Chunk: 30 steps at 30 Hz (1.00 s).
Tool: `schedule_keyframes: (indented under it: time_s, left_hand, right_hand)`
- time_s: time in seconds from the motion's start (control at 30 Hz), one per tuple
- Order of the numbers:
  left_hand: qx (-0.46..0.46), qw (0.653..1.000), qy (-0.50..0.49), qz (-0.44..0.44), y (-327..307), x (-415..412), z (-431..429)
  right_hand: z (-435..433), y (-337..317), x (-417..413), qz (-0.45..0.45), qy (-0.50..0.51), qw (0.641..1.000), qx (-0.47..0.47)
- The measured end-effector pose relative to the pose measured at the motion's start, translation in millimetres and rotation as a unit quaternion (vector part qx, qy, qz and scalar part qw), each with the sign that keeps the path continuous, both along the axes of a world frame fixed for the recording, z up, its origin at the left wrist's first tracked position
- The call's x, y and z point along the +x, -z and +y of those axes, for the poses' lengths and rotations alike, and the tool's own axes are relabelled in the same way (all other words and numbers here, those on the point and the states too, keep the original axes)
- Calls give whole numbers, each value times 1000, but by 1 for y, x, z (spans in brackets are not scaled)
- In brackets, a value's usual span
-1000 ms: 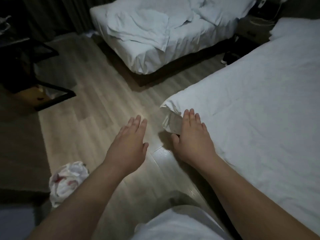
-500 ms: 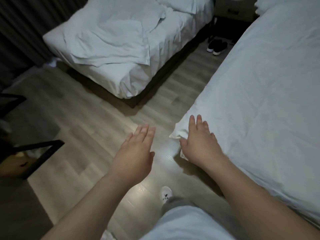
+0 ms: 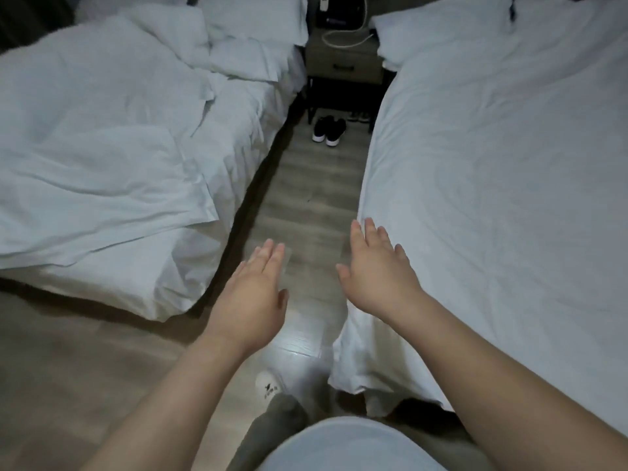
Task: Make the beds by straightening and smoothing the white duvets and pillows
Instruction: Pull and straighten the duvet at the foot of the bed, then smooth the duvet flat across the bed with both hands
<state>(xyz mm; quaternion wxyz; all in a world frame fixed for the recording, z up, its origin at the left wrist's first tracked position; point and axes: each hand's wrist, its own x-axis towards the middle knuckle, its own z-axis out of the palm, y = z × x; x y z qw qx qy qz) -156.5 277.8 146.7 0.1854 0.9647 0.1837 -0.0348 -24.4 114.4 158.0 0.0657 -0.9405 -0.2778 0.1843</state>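
Note:
Two beds flank a narrow aisle. The right bed's white duvet [image 3: 503, 185] lies fairly flat, with a pillow [image 3: 418, 32] at its far end. The left bed's duvet [image 3: 102, 154] is rumpled and folded over, with creased pillows [image 3: 251, 59] at its head. My right hand [image 3: 377, 270] is held flat with straight fingers at the near left edge of the right duvet; whether it touches the cloth is unclear. My left hand [image 3: 251, 297] hovers open over the floor between the beds, holding nothing.
A wooden floor [image 3: 306, 198] runs between the beds to a nightstand [image 3: 343, 59] carrying a white cable and a handset. Black shoes [image 3: 328, 130] sit on the floor below it. My white shoe [image 3: 270, 385] stands at the near end of the aisle.
The view has swung right and down the aisle between the beds. My right hand has come off the duvet's near corner and now sits further along its edge; my left hand stays open in the air.

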Motion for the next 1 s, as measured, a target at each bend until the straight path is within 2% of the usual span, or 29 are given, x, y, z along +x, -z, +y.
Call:
schedule_keyframes:
  time_s: [0.17, 0.33, 0.6, 0.7, 0.87, 1.0]
  left_hand:
    - [-13, 993, 116, 8, -13, 112, 93]
    - [-27, 979, 203, -12, -23, 236, 149]
    - [1, 967, 255, 21, -3, 436, 246]
    - [7, 963, 267, 46, -12, 518, 284]
    - [7, 964, 264, 30, -29, 653, 335]
    - [-19, 959, 280, 36, -18, 756, 369]
  right_hand:
    - [65, -21, 57, 7, 94, 996, -9]
    - [111, -24, 129, 0, 183, 983, 6]
    - [193, 24, 314, -5, 261, 965, 21]
    - [224, 15, 398, -3, 275, 961, 40]
    - [270, -11, 537, -16, 259, 965, 30]
    - [301, -7, 636, -16, 281, 959, 21]
